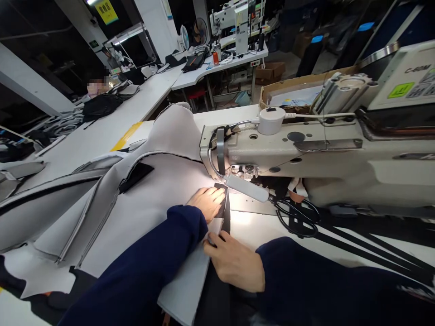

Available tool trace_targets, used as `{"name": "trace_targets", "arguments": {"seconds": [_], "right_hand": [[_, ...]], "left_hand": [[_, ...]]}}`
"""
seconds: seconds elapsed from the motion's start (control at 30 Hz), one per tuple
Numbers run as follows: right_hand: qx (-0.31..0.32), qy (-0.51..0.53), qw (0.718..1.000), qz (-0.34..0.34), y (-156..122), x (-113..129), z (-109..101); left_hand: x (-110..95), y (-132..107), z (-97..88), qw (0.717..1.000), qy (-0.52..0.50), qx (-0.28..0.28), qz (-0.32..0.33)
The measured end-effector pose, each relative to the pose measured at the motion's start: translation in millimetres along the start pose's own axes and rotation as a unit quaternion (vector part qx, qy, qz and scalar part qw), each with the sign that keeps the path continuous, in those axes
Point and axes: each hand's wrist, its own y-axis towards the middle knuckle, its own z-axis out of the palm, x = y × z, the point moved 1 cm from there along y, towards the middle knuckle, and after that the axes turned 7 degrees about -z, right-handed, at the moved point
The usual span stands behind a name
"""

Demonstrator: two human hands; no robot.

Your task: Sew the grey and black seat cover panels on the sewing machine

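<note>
My left hand (pixel 208 203) lies flat, fingers stretched out, on the light grey padded fabric (pixel 166 181) and a black patch at its edge, just in front of the sewing machine's (pixel 285 154) lit needle area. Closer to me, my right hand (pixel 236 262) is closed, thumb and fingers pinching the edge of the grey fabric panel, where a black strip (pixel 215 294) runs along it. The needle itself is hidden by the machine head and a grey lamp handle (pixel 247 188). Scissors with black handles (pixel 299 217) lie beside the machine bed, to the right of both hands.
Folded grey padded pieces (pixel 68 213) pile up on the left. Black straps (pixel 367 253) stretch across the table at right. Behind the machine stands a cardboard box (pixel 272 90). Another sewing machine (pixel 238 27) stands farther back, and a person sits at the far left.
</note>
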Motion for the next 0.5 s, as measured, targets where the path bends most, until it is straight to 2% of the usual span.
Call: {"name": "trace_targets", "arguments": {"seconds": [0.17, 0.23, 0.5], "right_hand": [[-0.001, 0.064, 0.998, -0.028, -2.7, 22.2, 24.6], [-0.007, 0.080, 0.997, -0.018, -3.6, 28.1, 29.0], [-0.026, 0.105, 0.994, 0.005, -1.9, 22.2, 5.0]], "left_hand": [[-6.9, -1.4, -1.6, 1.000, -0.007, 0.006, -0.013], [-8.6, -1.2, -0.3, 1.000, -0.010, 0.007, -0.023], [-11.5, 2.2, 1.6, 0.999, -0.017, 0.006, -0.038]]}}
